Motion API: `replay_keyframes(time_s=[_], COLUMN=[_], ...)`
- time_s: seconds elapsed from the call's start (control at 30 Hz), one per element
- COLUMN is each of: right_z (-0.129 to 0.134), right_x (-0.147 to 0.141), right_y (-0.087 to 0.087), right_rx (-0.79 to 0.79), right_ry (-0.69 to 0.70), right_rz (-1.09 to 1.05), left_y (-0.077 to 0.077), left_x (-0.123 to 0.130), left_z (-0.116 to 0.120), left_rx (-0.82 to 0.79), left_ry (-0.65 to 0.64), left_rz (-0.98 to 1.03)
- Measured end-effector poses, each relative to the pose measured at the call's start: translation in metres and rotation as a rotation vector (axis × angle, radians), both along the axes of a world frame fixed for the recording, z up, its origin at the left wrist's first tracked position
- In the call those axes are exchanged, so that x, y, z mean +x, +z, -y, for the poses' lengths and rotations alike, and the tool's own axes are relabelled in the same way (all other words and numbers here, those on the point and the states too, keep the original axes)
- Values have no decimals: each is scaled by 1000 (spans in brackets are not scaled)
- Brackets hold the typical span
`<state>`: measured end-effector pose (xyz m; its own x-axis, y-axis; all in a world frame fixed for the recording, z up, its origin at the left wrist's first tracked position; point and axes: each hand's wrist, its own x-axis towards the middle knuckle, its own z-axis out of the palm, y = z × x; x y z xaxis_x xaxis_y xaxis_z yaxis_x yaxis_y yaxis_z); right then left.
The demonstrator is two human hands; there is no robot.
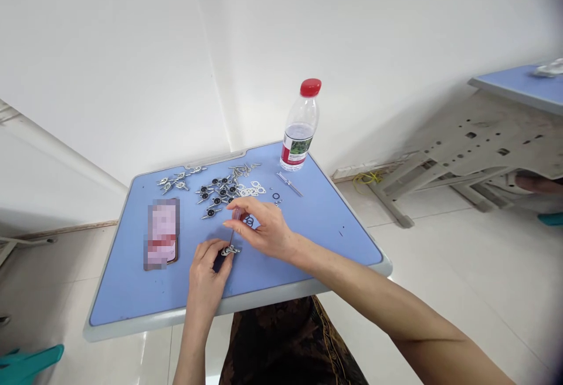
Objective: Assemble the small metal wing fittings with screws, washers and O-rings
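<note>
Blue desktop (325, 238), left hand (206, 276) pinching small metal fitting (231, 250), right hand (261, 230) gripping thin screwdriver (231, 237) above it

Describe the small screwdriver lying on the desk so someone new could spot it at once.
On the blue desk top, find the red-capped water bottle. In front of its base lies a small screwdriver, alone, apart from the scattered metal parts to its left.

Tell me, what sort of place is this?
Probably a plain workroom or classroom: there's a blue-topped desk with small metal parts laid out on it, a matching desk nearby, and a white tiled floor.
</note>
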<state>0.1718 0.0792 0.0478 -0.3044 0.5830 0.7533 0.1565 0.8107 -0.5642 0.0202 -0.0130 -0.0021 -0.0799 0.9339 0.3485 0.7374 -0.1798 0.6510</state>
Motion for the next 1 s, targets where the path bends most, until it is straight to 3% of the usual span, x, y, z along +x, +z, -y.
replay_keyframes(time_s=[0.3, 0.43, 0.57, 0.67, 0.77, 1.0], right_z=[-16, -26, -37, -44, -48, -51], right_x=[10, 17, 29, 38, 45, 49], right_y=[5, 7, 10, 15, 19, 17], right_rx=[-74, -163, -232, -268, -305, -331], right_ry=[-102, -87, -98, -126, -146, -139], right_rz=[-78, -149, -223, -275, -268, -186], left_y=[-4, -4, -1, 2, 5, 9], left_x=[1, 2, 0, -3, -6, -10], left_z=[5, 16, 22, 21, 16, 2], left_rx=[79, 18, -93, -77, -16, -56], left_ry=[121, 142, 37, 58, 47, -140], left_rz=[-255, -94, 175, 242, 156, -223])
